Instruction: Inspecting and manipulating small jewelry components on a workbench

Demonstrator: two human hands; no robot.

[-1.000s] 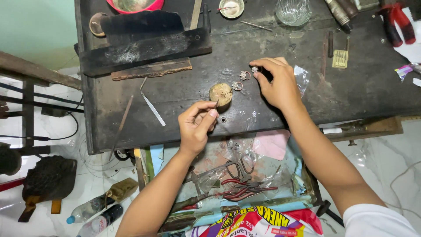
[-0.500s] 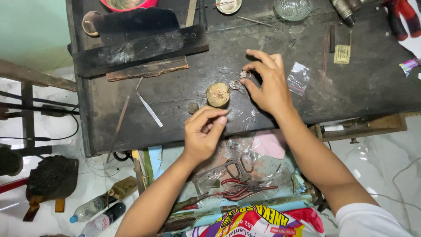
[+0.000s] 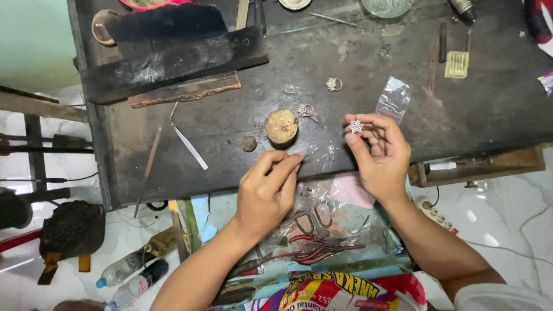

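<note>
right hand (image 3: 380,152) lifted back | star-shaped ring (image 3: 356,126) pinched | left hand (image 3: 268,193) apart

I count three rings: one (image 3: 356,126) in the right hand, two (image 3: 305,110) (image 3: 333,84) on the bench. I count two plastic bottles (image 3: 124,267) (image 3: 138,283) and one round wooden block (image 3: 281,126).

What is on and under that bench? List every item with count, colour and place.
Bench: one, dark, across the top.
Star ornament: one, silver, in right fingertips.
Rings: two, silver, mid-bench.
Round block: one, tan, bench centre.
Plastic bag: one, clear, beyond the right hand.
Metal strip: one, silver, left of the block.
Pliers: several, red-handled, in the tray below.
Bottles: two, clear, on the floor.
Left hand: fingertips at the bench edge.
Right hand: pinching the ornament.
</note>
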